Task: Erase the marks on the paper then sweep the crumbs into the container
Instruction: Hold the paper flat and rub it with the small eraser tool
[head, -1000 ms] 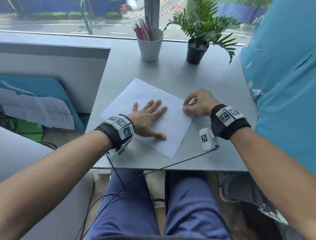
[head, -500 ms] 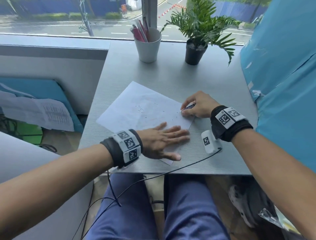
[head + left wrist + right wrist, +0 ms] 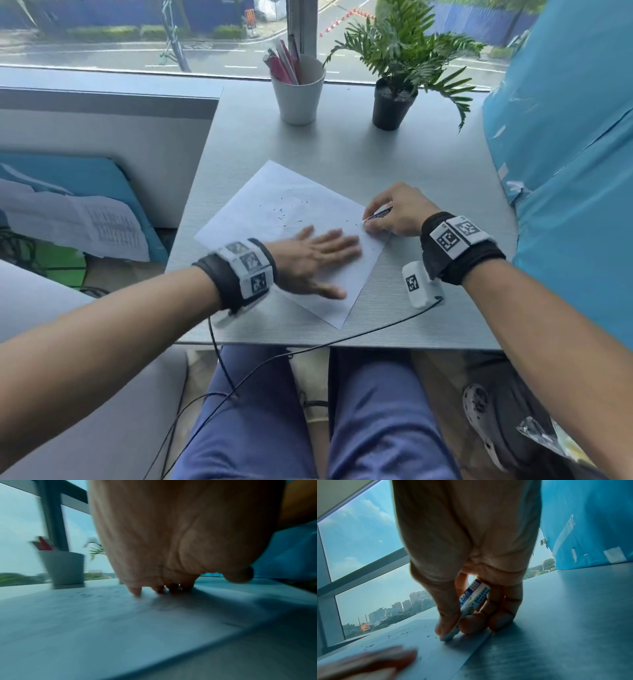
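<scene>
A white sheet of paper lies askew on the grey table, with dark eraser crumbs scattered over its middle. My left hand lies flat on the lower half of the paper, fingers straight and pointing right; it is blurred. My right hand pinches a white eraser in a blue-printed sleeve at the sheet's right edge, its tip on the paper. The wrist views show the paper, the left fingertips touching it, and crumbs near the eraser.
A white cup holding pens stands at the back of the table, a potted plant to its right. A blue wrapped panel borders the table's right side. A low wall and papers lie to the left.
My left hand slid down and to the right across the paper, uncovering the crumbs in the middle. The right hand stayed at the paper's right edge with the eraser.
</scene>
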Demonstrator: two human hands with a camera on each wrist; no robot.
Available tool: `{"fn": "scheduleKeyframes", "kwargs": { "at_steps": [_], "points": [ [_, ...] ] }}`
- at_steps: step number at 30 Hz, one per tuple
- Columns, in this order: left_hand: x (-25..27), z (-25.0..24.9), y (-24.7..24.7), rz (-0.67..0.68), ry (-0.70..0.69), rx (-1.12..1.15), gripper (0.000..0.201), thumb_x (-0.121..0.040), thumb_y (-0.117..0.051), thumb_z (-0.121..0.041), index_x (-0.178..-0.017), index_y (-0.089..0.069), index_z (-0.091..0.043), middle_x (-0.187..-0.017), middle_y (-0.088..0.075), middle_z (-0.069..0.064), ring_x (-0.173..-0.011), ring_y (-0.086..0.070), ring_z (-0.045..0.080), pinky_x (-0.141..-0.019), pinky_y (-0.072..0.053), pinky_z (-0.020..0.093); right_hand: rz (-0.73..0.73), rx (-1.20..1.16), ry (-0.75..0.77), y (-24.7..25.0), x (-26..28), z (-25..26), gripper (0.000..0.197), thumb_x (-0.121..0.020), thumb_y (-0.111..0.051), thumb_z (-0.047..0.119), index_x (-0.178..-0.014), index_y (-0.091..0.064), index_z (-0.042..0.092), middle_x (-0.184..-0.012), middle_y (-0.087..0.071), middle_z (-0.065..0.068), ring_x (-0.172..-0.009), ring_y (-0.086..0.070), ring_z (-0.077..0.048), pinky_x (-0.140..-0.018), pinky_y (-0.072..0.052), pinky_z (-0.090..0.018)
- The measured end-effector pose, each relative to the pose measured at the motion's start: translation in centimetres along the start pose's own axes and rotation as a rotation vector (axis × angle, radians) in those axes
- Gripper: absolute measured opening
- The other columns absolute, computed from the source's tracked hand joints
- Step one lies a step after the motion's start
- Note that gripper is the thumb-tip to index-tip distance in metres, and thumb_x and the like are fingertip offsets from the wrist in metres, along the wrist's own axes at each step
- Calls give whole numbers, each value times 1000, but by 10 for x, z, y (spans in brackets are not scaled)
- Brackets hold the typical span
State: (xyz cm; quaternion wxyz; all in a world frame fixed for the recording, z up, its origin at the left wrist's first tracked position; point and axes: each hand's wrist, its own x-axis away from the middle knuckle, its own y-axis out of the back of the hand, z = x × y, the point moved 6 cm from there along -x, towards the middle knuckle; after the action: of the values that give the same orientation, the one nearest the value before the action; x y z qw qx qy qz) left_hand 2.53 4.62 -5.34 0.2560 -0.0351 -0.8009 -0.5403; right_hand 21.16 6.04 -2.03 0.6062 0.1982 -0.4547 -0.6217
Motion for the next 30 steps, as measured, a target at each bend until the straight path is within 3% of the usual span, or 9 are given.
{"fn": "scheduleKeyframes", "kwargs": {
  "at_steps": [3,6,9,13,18,22,24,27,30],
  "points": [
    [4,51,16,-30,197,45,136,-61,-61,-88,-156,18,-33,-161,28,-11,-147,28,14,-118,11,61,-23,18,-29,2,2,1,10,-76,-80,22,-85,-77,26,-83,-66,4,-81,-58,-9,-70,-40,-15],
    [6,61,14,-38,228,78,153,-45,-70,-89,-154,23,-35,-159,32,-14,-144,34,13,-115,18,60,-86,107,19,0,3,21,7,-74,-77,17,-80,-77,21,-71,-62,7,-81,-65,-14,-74,-50,-22],
    [3,61,10,-54,243,93,156,-42,-71,-89,-154,23,-35,-160,31,-13,-144,34,13,-115,18,61,-128,60,112,-11,-1,48,10,-72,-80,23,-81,-78,19,-74,-63,5,-80,-65,-15,-77,-50,-22],
    [2,63,9,-62,265,110,158,-41,-71,-90,-154,23,-32,-160,31,-12,-145,34,14,-115,17,62,-227,45,44,-16,-10,55,10,-72,-75,21,-81,-78,21,-83,-69,1,-88,-67,-18,-80,-49,-19],
    [1,63,8,-54,264,107,162,-38,-69,-93,-153,26,-31,-158,34,-13,-143,36,15,-115,19,61,-59,26,193,-53,23,74,8,-75,-75,23,-82,-78,22,-69,-59,13,-66,-56,-2,-65,-38,-7],
    [1,61,9,-55,280,122,160,-41,-71,-90,-154,24,-28,-159,33,-13,-144,35,15,-115,18,62,-246,-5,66,-23,4,57,14,-76,-72,24,-86,-79,19,-78,-72,2,-72,-62,-6,-68,-37,-5],
    [2,59,9,-47,285,119,162,-40,-70,-92,-154,25,-28,-159,34,-12,-144,35,16,-115,18,62,-165,14,120,-36,11,68,12,-74,-73,21,-84,-79,20,-73,-67,8,-70,-63,-5,-69,-43,-9],
    [2,59,9,-53,290,120,162,-39,-69,-92,-153,26,-28,-158,34,-12,-144,36,16,-115,18,62,-52,35,193,-44,17,75,10,-74,-76,21,-84,-79,19,-66,-61,16,-59,-55,7,-58,-37,2],
    [2,57,9,-53,302,124,160,-42,-71,-90,-154,25,-27,-159,33,-11,-145,34,16,-115,17,62,-201,3,78,-22,0,61,15,-74,-75,27,-86,-79,20,-79,-74,3,-75,-67,-7,-75,-47,-9]
  ]
}}
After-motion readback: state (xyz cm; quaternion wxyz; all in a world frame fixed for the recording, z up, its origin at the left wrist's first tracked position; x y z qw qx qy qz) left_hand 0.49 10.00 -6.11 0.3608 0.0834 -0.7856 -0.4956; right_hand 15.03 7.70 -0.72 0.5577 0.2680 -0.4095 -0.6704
